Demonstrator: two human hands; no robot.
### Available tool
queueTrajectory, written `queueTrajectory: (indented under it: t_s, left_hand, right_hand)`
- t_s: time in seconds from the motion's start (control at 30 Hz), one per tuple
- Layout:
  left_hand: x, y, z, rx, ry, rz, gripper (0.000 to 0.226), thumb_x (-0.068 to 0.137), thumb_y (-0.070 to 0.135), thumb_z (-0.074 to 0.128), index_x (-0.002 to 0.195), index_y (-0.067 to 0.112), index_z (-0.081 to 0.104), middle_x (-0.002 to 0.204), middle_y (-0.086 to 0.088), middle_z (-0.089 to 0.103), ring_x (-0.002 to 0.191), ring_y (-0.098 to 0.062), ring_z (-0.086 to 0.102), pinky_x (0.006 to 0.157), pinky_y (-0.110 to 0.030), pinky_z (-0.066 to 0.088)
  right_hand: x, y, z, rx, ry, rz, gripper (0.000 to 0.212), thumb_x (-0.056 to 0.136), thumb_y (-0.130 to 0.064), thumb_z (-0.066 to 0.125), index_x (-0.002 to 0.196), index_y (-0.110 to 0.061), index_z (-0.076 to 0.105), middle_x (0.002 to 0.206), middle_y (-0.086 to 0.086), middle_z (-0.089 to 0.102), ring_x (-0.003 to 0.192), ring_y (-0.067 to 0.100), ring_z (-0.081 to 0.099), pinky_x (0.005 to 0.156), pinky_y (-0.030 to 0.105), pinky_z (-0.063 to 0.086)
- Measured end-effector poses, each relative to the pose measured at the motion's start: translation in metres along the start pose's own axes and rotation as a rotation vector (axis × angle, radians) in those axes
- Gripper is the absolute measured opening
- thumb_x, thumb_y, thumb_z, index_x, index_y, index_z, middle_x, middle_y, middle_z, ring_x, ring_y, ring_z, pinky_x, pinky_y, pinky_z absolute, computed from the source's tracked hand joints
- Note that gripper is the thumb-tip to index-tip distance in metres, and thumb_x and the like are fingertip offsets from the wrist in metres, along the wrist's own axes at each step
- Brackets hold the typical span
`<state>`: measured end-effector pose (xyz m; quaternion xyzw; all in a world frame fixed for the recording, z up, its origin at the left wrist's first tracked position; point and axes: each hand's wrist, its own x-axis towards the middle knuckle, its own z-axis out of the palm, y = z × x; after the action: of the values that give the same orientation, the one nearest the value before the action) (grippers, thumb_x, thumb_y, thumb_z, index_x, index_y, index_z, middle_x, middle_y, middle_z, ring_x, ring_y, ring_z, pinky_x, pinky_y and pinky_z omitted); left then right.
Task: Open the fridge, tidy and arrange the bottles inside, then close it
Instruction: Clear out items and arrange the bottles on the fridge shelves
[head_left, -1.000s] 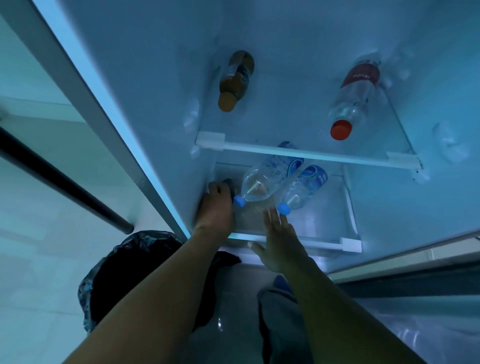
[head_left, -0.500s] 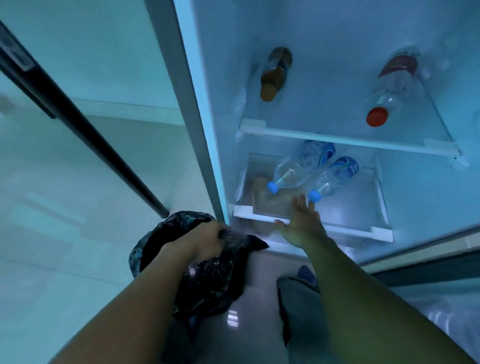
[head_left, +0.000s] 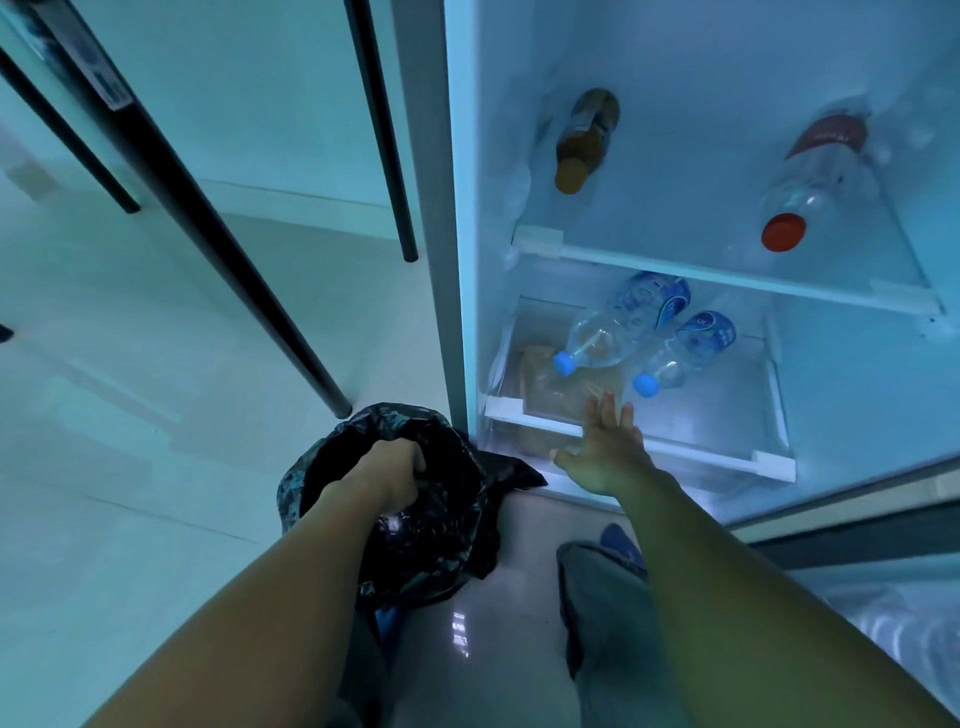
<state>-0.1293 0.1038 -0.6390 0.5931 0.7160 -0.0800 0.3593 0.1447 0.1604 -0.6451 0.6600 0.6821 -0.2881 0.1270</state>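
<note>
The fridge (head_left: 457, 218) stands open. On its upper glass shelf (head_left: 727, 270) lie a brown bottle (head_left: 584, 137) at the left and a clear bottle with a red cap (head_left: 810, 187) at the right. Two clear blue-capped bottles, a bigger one (head_left: 618, 327) and a smaller one (head_left: 685, 353), lie side by side on the lower shelf (head_left: 519, 410), caps toward me. My right hand (head_left: 605, 449) rests open on that shelf's front rim, just below the smaller bottle's cap. My left hand (head_left: 392, 467) is curled inside the mouth of a black plastic bag (head_left: 441, 545); whatever it holds is hidden.
Black metal furniture legs (head_left: 218, 234) slant across the tiled floor left of the fridge. A brownish packet (head_left: 556, 384) shows under the lower shelf's glass. The fridge door's edge (head_left: 857, 499) runs along the lower right. My knee (head_left: 608, 587) is between my arms.
My left hand left the lower shelf's left corner, where it held a small dark object, and dropped into the black bag. My right hand stayed at the shelf rim. The view swung left.
</note>
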Motion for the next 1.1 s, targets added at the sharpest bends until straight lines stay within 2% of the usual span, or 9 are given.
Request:
queueTrajectory:
  t_s: [0.07, 0.17, 0.37, 0.57, 0.7, 0.8, 0.93, 1.03, 1.1]
  left_hand:
    - [0.001, 0.004, 0.002, 0.016, 0.008, 0.005, 0.023, 0.086, 0.007, 0.058, 0.099, 0.025, 0.052, 0.111, -0.009, 0.061, 0.092, -0.027, 0.06, 0.07, -0.03, 0.044]
    - [0.006, 0.012, 0.003, 0.005, 0.031, 0.028, 0.022, 0.083, 0.012, 0.06, 0.102, 0.021, 0.055, 0.106, -0.006, 0.062, 0.092, -0.025, 0.061, 0.072, -0.029, 0.046]
    - [0.01, 0.041, 0.007, 0.031, 0.054, 0.154, 0.036, 0.082, 0.022, 0.068, 0.116, 0.015, 0.058, 0.113, -0.006, 0.057, 0.103, -0.027, 0.058, 0.09, -0.037, 0.05]
    - [0.012, 0.076, 0.006, -0.039, 0.03, 0.236, 0.03, 0.084, 0.027, 0.059, 0.112, 0.016, 0.057, 0.107, -0.009, 0.066, 0.097, -0.028, 0.061, 0.087, -0.038, 0.052]
    - [0.016, 0.106, 0.009, -0.085, 0.162, 0.27, 0.039, 0.085, 0.021, 0.055, 0.124, 0.015, 0.052, 0.114, -0.012, 0.062, 0.104, -0.034, 0.06, 0.091, -0.04, 0.05]
    - [0.021, 0.126, 0.011, -0.123, 0.272, 0.288, 0.055, 0.09, 0.02, 0.056, 0.14, 0.01, 0.037, 0.127, -0.018, 0.052, 0.113, -0.038, 0.055, 0.096, -0.044, 0.046]
    - [0.036, 0.146, 0.011, -0.218, 0.334, 0.272, 0.062, 0.088, 0.023, 0.059, 0.141, 0.009, 0.03, 0.132, -0.021, 0.045, 0.114, -0.042, 0.054, 0.095, -0.05, 0.046]
    - [0.048, 0.157, 0.011, -0.318, 0.354, 0.265, 0.066, 0.089, 0.023, 0.061, 0.144, 0.008, 0.028, 0.137, -0.021, 0.047, 0.12, -0.04, 0.051, 0.097, -0.041, 0.044]
    - [0.055, 0.165, 0.012, -0.41, 0.366, 0.266, 0.059, 0.091, 0.022, 0.061, 0.14, 0.008, 0.032, 0.132, -0.02, 0.053, 0.117, -0.04, 0.054, 0.089, -0.034, 0.04]
  right_hand:
    - [0.001, 0.0, -0.003, -0.009, -0.023, -0.001, 0.096, 0.096, -0.052, 0.048, 0.156, -0.013, -0.015, 0.161, 0.008, -0.029, 0.15, 0.034, -0.021, 0.124, 0.044, 0.0]
    - [0.003, 0.001, -0.004, -0.018, -0.038, -0.008, 0.096, 0.096, -0.051, 0.049, 0.156, -0.014, -0.016, 0.161, 0.008, -0.03, 0.15, 0.034, -0.021, 0.124, 0.045, 0.001]
    - [-0.002, 0.006, -0.002, -0.024, -0.047, -0.047, 0.091, 0.099, -0.044, 0.048, 0.156, -0.016, -0.015, 0.161, 0.005, -0.03, 0.15, 0.033, -0.021, 0.124, 0.044, 0.003]
    - [-0.008, 0.017, -0.002, 0.013, -0.008, -0.094, 0.087, 0.098, -0.036, 0.051, 0.158, -0.022, -0.01, 0.163, -0.003, -0.024, 0.152, 0.027, -0.017, 0.122, 0.044, 0.014]
    - [-0.011, 0.023, -0.003, 0.088, 0.055, -0.126, 0.082, 0.097, -0.028, 0.051, 0.158, -0.027, -0.003, 0.165, -0.01, -0.017, 0.153, 0.022, -0.01, 0.119, 0.044, 0.024]
    - [-0.013, 0.031, -0.002, 0.103, 0.113, -0.135, 0.081, 0.096, -0.028, 0.053, 0.159, -0.026, 0.002, 0.166, -0.011, -0.009, 0.154, 0.022, -0.004, 0.119, 0.044, 0.026]
    - [-0.012, 0.044, -0.003, 0.054, 0.155, -0.119, 0.082, 0.095, -0.034, 0.055, 0.158, -0.021, 0.004, 0.167, -0.006, -0.005, 0.154, 0.025, -0.002, 0.119, 0.044, 0.026]
    - [-0.009, 0.046, -0.004, 0.069, 0.166, -0.138, 0.084, 0.094, -0.034, 0.057, 0.158, -0.02, 0.005, 0.167, -0.004, -0.004, 0.154, 0.028, 0.002, 0.119, 0.046, 0.027]
    - [-0.007, 0.046, -0.005, 0.074, 0.157, -0.145, 0.085, 0.094, -0.035, 0.058, 0.158, -0.02, 0.004, 0.167, -0.004, -0.004, 0.153, 0.029, 0.002, 0.119, 0.046, 0.027]
